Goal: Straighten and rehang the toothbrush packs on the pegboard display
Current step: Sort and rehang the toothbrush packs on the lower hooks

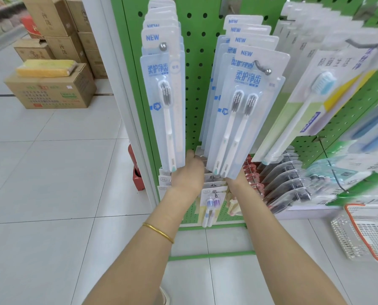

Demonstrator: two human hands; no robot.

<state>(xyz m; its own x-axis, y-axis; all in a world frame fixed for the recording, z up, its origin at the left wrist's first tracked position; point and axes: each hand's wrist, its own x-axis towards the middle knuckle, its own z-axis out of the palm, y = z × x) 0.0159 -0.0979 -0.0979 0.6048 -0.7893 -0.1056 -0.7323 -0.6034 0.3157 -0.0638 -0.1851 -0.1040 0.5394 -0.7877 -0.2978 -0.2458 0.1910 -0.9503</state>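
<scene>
Centre frame: my left hand [189, 172] reaches between single-brush packs [161, 95] and twin-brush packs [243, 111], grip unclear. My right hand [237, 178] is mostly hidden behind the twin-brush packs; can't tell its grip.

Right hand [236, 180] — fingers hidden behind the twin-brush packs [243, 111], grasp indeterminable. Left hand [188, 172] fingertips likewise concealed behind the single-brush packs [163, 102]. Far-right packs [311, 89] heavily blurred — the basket [348, 238] is cut off by the right edge.
</scene>
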